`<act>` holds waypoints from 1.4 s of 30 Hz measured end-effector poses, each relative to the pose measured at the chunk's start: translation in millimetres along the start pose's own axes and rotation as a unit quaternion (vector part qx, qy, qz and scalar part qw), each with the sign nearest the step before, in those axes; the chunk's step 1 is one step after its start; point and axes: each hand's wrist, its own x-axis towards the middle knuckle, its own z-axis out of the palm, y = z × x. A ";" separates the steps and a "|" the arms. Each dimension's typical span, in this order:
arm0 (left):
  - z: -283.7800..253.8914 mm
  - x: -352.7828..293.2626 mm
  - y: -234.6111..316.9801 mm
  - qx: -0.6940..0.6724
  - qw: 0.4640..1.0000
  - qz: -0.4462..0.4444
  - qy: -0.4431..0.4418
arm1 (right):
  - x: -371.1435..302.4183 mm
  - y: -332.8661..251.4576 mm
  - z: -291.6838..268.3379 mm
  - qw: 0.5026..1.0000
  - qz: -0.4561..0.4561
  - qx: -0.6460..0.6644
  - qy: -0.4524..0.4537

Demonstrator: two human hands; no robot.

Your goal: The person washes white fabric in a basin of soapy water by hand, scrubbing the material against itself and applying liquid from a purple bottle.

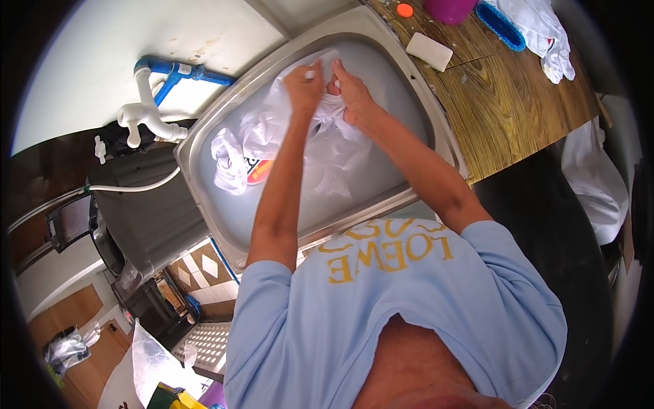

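A white wet garment [262,133] lies partly sunk in cloudy water in a metal sink [197,167]. Part of it with a red, orange and black print shows beside my left forearm. Over the far part of the sink, my left hand [304,87] is closed, its fingers curled around a bit of white cloth. Close by on the right, my right hand [353,94] grips a bunched fold of the same garment, thumb side up. Some of the cloth between the hands is hidden by the fingers.
A wooden counter [501,109] adjoins the sink on the right, bearing a soap bar [429,52], a blue brush [501,26], an orange cap [405,10], a purple container [449,9] and white clothes [541,34]. Left of the sink is a white faucet [144,112] on blue pipe.
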 end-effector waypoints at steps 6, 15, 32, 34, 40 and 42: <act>-86.1 15.5 -9.0 -0.257 0.892 -0.371 -0.020 | -10.8 -56.2 -44.1 0.907 -0.121 -0.296 -0.274; -135.0 -0.7 -31.8 -0.328 0.889 -0.269 -0.171 | -7.1 -80.7 -64.3 0.725 -0.167 -0.628 -0.227; 12.3 -34.6 136.2 -0.308 0.937 0.061 -0.156 | 85.9 10.7 -101.1 0.943 -0.015 0.117 -0.311; 8.3 -44.4 131.7 -0.150 0.974 0.101 -0.140 | 82.5 25.9 -90.3 0.914 0.009 0.146 -0.379; -4.8 -11.7 29.0 -0.153 0.981 -0.122 -0.019 | -10.7 17.4 13.9 0.995 0.010 0.092 -0.045; 20.3 -26.4 52.5 -0.140 0.989 0.018 -0.037 | -3.3 10.4 -11.8 0.983 -0.003 0.161 -0.087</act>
